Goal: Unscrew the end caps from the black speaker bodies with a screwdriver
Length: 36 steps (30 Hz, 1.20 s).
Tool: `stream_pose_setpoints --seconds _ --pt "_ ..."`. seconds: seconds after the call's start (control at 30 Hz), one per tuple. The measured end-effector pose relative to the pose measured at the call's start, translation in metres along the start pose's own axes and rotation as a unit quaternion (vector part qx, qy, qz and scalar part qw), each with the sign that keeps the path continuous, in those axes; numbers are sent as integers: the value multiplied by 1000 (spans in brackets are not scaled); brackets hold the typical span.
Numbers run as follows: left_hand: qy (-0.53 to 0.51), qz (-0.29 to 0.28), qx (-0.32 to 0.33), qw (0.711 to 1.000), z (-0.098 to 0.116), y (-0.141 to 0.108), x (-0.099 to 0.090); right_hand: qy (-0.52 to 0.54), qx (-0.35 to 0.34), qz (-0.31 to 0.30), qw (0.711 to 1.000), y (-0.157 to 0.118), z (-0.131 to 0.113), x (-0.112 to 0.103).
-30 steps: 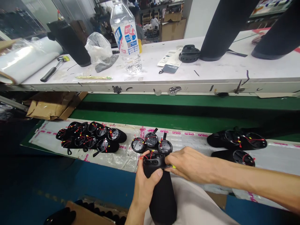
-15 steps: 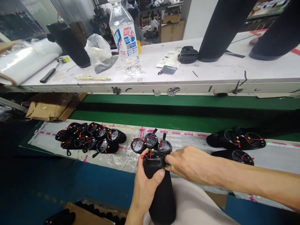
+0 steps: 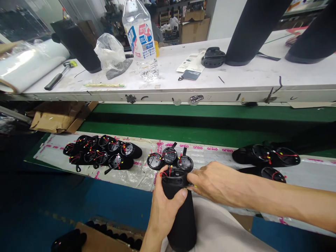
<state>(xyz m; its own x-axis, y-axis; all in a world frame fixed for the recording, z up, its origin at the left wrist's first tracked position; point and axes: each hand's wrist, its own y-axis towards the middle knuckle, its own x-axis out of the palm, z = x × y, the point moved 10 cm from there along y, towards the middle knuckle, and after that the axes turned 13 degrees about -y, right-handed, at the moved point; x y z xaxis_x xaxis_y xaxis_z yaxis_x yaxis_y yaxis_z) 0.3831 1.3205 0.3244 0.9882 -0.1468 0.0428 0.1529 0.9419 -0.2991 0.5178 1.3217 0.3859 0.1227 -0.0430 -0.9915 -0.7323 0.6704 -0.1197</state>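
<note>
A tall black cylinder (image 3: 182, 220) leans upright against my lap, its open top ring facing up with red and yellow wires in it. My left hand (image 3: 166, 206) is wrapped round its upper part, thumb across the front. At the right side of the ring, my right hand (image 3: 203, 180) is closed on a small object with a yellow-green tip, mostly hidden by the fingers. Just behind the ring, several round black parts (image 3: 170, 154) with red wires lie on the plastic-covered bench (image 3: 141, 178).
Several wired black cylinders (image 3: 115, 161) lie at the left, others (image 3: 262, 154) at the right. The raised white shelf (image 3: 168, 82) holds a water bottle (image 3: 143, 45), a hammer (image 3: 56, 79) and tall black cylinders (image 3: 252, 35). A cardboard box (image 3: 97, 238) stands below left.
The view has shifted slightly. Both hands keep nearly the same places on the black cylinder, with the right hand still at the ring's right side.
</note>
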Motion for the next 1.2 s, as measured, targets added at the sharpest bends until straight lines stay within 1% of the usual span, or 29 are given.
stream_pose_setpoints --seconds 0.17,0.3,0.43,0.57,0.63,0.7,0.8,0.87,0.97,1.07,1.2 --pt "14 20 -22 999 -4 -3 -1 8 13 -37 999 1 -1 0" --pt "25 30 -14 999 -4 -3 -1 -9 8 -55 998 2 -3 1" --pt "31 37 -15 999 -4 -4 -2 -32 -22 -34 999 1 -11 4" --pt "32 51 -20 998 -3 -4 -3 -40 -21 -17 999 1 -13 5" --pt "16 56 -18 998 -3 -2 -5 -22 -5 -16 1000 2 -9 6" --pt "-29 42 -20 999 -6 1 -3 38 20 -16 999 4 -1 7" --pt "-104 24 -34 994 -14 5 -2 160 67 -3 985 1 14 8" --pt "-126 24 -36 991 -17 6 -3 204 105 1 973 -4 24 10" --pt "-135 40 -27 990 -18 7 -7 217 139 -17 966 -12 29 14" --pt "-143 54 -33 988 -21 8 -9 209 143 -34 967 -18 26 12" --pt "-137 52 -38 989 -24 11 -10 199 147 -46 968 -21 26 6"
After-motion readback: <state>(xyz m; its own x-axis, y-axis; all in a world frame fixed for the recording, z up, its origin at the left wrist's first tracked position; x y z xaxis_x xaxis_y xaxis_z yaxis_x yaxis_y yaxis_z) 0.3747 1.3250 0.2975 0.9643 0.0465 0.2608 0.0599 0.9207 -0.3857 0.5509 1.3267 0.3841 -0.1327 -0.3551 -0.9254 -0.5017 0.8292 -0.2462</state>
